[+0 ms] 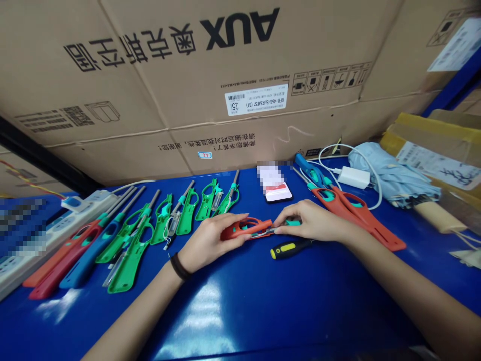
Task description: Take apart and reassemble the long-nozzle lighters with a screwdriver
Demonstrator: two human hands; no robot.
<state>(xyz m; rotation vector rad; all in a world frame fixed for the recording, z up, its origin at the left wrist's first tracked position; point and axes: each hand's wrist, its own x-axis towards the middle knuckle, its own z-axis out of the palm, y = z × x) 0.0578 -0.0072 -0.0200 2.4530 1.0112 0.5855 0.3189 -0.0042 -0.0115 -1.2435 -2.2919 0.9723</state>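
Blue table (285,306); printed cardboard carton (180,100) upright behind its far edge. Toward the left edge: white power strip (71,216); orange, red and blue lighters (63,263); opened green lighter shells (130,263). Near the far edge: one lit phone (278,193). Toward the right edge: orange lighters (370,223), white charger (353,177), folded pale-blue umbrella (391,173). Mid-table: orange lighter casing (244,228), gripped by a left hand (212,240); right hand (310,220) at its end, hold unclear; black-and-yellow screwdriver (287,248) just beside.

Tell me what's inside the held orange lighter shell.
Teal and pale parts show along the near edge; the orange lighter shell, left hand and right hand hide the rest.
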